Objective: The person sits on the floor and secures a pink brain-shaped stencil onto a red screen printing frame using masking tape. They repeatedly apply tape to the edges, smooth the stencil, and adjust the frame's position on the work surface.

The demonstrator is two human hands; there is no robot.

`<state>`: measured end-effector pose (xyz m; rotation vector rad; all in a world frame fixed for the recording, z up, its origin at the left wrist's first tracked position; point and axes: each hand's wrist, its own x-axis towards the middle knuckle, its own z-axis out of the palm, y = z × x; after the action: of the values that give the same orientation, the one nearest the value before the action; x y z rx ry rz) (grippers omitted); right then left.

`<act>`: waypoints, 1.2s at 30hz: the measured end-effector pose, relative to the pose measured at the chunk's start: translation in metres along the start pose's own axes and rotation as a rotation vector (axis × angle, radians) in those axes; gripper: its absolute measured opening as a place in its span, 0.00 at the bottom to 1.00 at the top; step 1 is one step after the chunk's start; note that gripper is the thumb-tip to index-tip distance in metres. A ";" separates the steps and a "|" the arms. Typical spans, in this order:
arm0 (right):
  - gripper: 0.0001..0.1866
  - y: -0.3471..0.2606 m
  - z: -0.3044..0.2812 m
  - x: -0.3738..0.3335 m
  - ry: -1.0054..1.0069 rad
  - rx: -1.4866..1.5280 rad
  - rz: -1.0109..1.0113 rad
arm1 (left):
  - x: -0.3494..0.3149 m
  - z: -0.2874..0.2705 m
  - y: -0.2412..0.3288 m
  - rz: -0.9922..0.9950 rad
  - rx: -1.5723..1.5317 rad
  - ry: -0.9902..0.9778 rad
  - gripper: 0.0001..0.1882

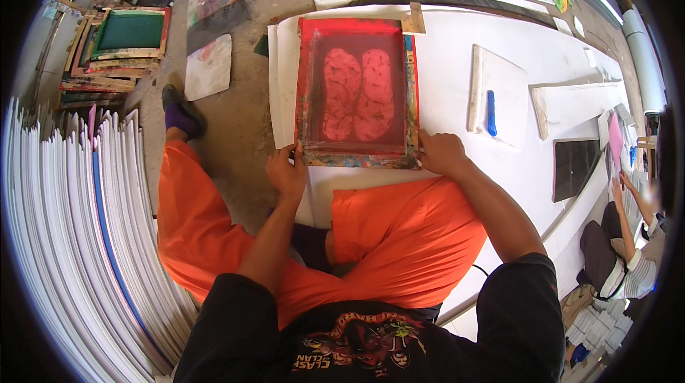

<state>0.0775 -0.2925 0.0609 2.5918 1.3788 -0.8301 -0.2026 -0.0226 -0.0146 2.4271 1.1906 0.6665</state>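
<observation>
Between hands (287,171), paint-stained rectangular frame (360,159)

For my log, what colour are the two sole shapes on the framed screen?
The sole shapes are pinkish red, clearest in the head view.

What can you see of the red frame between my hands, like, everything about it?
The red frame is rectangular, its longer sides running away from you. Its paint-stained border, apparently wooden, is mostly red at left and top, multicoloured at right and bottom. A dark red, mesh-like panel shows two pinkish sole shapes side by side. It lies roughly flat over white sheets; your left hand and right hand grip its near corners.
</observation>
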 end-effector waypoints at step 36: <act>0.32 0.160 0.003 0.019 0.469 0.275 0.889 | 0.022 -0.004 0.055 0.386 -0.124 0.105 0.18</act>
<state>0.2114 -0.3740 0.0215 3.2453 0.0180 -0.2801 -0.1578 -0.0362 0.0220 2.5625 0.6916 0.9568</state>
